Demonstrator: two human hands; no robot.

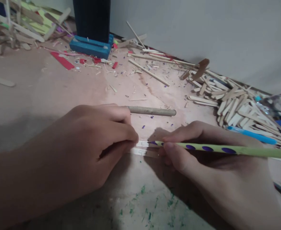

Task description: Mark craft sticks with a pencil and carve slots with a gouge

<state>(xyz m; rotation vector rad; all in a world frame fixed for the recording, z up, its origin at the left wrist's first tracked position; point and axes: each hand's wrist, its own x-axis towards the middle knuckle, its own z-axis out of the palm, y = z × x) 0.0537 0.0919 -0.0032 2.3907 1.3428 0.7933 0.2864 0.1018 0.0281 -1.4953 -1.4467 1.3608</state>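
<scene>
My right hand [193, 156] is closed around a light green pencil [253, 151] with purple oval spots. Its tip points left and meets a thin pale strip [142, 144] just short of my left fingertips. My left hand [99, 137] pinches the left end of this strip against the tabletop, its fingers closed. A second pale strip [145, 152] lies right below, partly in shadow; whether it is a separate piece I cannot tell. Beyond my left knuckles rests a grey-brown round rod [152, 111], its left end hidden by the hand.
A heap of craft sticks [238, 105] lies at the right, with a light blue pen [252, 135] before it. At the back a dark upright panel [91, 20] stands in a blue base [91, 47]. Wood scraps and red paper [62, 60] litter the tabletop [71, 86].
</scene>
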